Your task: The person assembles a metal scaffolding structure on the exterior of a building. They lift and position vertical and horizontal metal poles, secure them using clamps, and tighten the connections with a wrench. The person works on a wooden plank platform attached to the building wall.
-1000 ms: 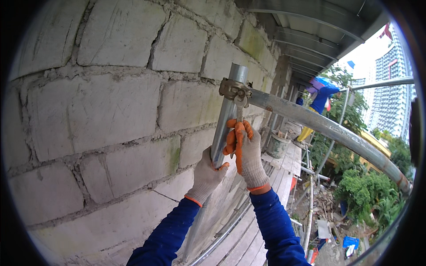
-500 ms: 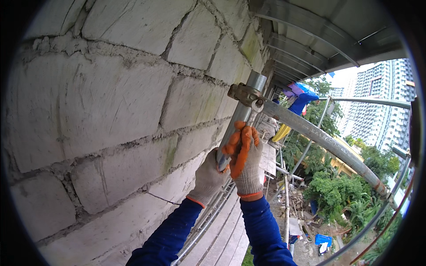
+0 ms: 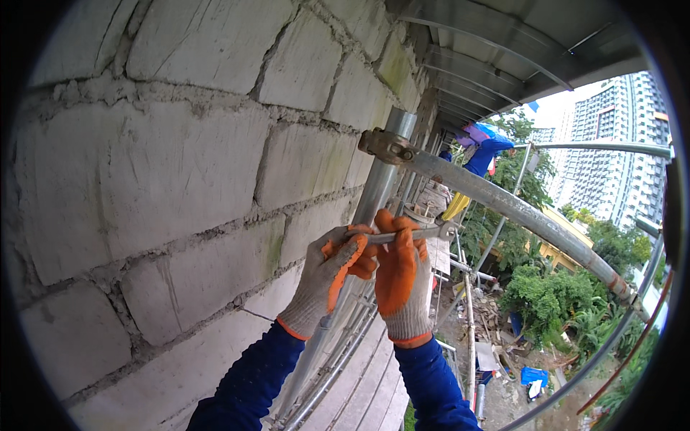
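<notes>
A metal wrench (image 3: 429, 233) lies nearly level between my two hands, its open jaw pointing right. My left hand (image 3: 316, 276), in a grey knit glove with orange coating, is closed around the left end of its handle. The fingers of my right hand (image 3: 402, 284), gloved alike, are closed on the handle nearer the jaw. Just behind them rises a steel scaffold pipe (image 3: 379, 188) along the wall. Above my hands a coupler clamp (image 3: 387, 146) joins it to a crossing pipe (image 3: 503, 202); neither hand touches the clamp. My hands hide part of the upright pipe.
A rough block wall (image 3: 172, 172) fills the left side. Below run scaffold planks (image 3: 359, 384), with ground and rubble (image 3: 496, 316) far down at right. Metal decking (image 3: 503, 36) hangs overhead. Farther along, a person in blue (image 3: 483, 154) is at the scaffold.
The wrench has come away from the clamp and swung from upright to nearly level. My left hand has left the upright pipe and closed on the wrench handle.
</notes>
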{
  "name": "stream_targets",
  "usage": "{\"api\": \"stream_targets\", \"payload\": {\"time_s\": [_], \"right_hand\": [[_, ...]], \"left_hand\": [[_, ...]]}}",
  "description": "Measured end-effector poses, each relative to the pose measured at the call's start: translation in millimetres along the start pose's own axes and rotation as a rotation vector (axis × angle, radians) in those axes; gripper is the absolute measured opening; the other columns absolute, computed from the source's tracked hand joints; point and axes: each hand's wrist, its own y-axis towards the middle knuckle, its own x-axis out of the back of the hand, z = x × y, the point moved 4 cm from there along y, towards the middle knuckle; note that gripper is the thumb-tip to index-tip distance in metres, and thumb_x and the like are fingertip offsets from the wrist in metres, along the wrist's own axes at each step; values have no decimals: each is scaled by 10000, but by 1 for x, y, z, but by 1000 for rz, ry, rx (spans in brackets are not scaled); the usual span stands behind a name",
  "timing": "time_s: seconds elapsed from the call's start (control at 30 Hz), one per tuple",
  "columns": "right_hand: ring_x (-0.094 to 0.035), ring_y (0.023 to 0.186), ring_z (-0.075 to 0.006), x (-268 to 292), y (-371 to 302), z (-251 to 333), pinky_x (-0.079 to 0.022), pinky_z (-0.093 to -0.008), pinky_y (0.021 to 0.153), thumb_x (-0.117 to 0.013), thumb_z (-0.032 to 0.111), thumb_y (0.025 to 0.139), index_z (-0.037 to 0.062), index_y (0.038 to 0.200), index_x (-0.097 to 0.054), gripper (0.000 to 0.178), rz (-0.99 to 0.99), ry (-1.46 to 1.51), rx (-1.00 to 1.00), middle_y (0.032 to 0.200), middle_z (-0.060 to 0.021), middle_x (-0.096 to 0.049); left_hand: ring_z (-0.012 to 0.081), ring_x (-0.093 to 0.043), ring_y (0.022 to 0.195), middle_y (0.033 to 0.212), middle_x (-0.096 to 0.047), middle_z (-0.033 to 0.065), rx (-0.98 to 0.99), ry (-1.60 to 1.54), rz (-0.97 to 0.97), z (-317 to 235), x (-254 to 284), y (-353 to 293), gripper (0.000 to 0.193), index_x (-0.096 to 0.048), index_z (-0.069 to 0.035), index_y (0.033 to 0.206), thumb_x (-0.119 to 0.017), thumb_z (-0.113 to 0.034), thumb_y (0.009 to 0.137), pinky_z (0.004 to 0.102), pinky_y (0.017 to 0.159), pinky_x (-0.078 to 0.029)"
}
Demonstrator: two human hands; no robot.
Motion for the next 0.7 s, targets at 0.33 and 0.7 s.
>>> {"api": "stream_targets", "payload": {"time_s": [0.33,0.7], "right_hand": [[-688,866,-194,31,-20,57,-569,-316,731,-585,399,1037,-36,1405,-507,575,417,-463,-363,1093,-154,-673],[-566,569,-109,-26,58,-29,-505,-267,578,-468,220,1107,21,1099,-554,217,-60,-234,-36,775,-35,-587]], "left_hand": [[110,-594,626,857,-656,62,164,593,384,-70,-17,59,281,-691,-9,1141,-702,-238,979,253,510,-455],[210,-644,1079,1265,-537,126,-892,1144,-140,-69,-44,111,772,-529,-63,1423,-909,-159,758,297,867,-585]]}}
